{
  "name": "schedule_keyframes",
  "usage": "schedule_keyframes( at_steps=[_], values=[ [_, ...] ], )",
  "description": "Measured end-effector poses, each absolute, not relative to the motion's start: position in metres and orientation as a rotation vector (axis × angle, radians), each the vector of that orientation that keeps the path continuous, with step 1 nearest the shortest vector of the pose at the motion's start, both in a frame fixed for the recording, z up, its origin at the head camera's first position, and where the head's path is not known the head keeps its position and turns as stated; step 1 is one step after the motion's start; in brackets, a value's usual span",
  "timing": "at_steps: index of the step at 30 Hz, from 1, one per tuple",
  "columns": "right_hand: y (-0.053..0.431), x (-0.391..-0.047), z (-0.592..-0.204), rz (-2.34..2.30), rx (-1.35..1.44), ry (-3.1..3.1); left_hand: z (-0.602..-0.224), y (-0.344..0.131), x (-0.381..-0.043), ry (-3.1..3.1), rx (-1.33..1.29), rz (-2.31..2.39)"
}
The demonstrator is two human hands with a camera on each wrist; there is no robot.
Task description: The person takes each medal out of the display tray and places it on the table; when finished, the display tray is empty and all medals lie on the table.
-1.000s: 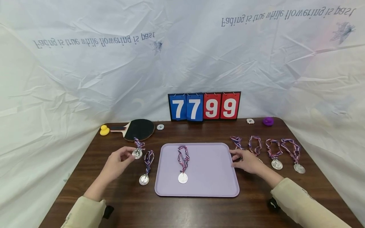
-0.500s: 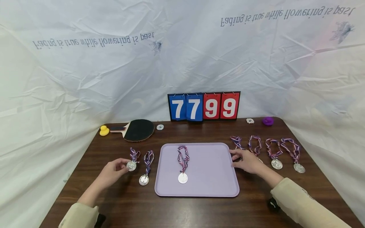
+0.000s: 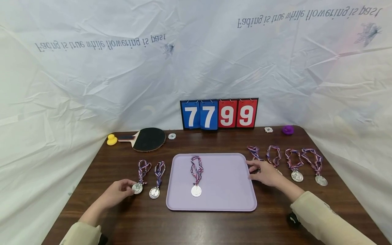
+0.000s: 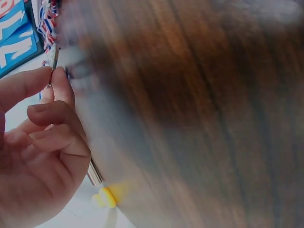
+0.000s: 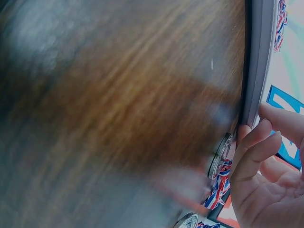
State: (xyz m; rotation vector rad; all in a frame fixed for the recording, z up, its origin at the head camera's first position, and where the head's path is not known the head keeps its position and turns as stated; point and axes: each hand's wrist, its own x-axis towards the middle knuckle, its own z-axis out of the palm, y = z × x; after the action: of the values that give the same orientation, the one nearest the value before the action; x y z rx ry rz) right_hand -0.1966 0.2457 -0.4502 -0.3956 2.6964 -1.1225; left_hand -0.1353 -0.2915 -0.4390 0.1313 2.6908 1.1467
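My left hand [image 3: 114, 194] pinches the edge of a silver medal [image 3: 137, 188] between thumb and forefinger; its striped ribbon [image 3: 142, 170] stretches away over the table. The left wrist view shows this disc [image 4: 52, 58] edge-on at the fingertips. Beside it, to the right, lies a second silver medal [image 3: 154, 193]. A lilac tray [image 3: 225, 183] in the middle bears a third medal [image 3: 196, 191]. At the tray's right rim [image 5: 259, 61], my right hand [image 3: 265, 173] grips the edge with thumb and fingers. That hand partly covers a medal behind it.
Several medals with ribbons, among them one [image 3: 297, 176], lie right of the tray. Along the back stand a number flip board [image 3: 218, 114], a table tennis bat [image 3: 150, 139], a yellow duck [image 3: 112, 139], a purple object [image 3: 288, 129] and white chips [image 3: 172, 136].
My left hand has come toward the near left with the medal, from near the bat to beside the second medal. The ribbon now lies straighter. My right hand stays at the tray.
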Motion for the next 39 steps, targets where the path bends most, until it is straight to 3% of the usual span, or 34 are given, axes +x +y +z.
schedule_keyframes(
  at_steps=[23,39],
  values=[
    [0.247,-0.197,-0.452,-1.116,-0.370,2.692,-0.435,-0.289,-0.129,2.792,-0.025,1.027],
    [0.248,-0.199,-0.453,-1.126,-0.394,2.692,-0.431,-0.225,-0.131,2.759,0.263,1.252]
  ],
)
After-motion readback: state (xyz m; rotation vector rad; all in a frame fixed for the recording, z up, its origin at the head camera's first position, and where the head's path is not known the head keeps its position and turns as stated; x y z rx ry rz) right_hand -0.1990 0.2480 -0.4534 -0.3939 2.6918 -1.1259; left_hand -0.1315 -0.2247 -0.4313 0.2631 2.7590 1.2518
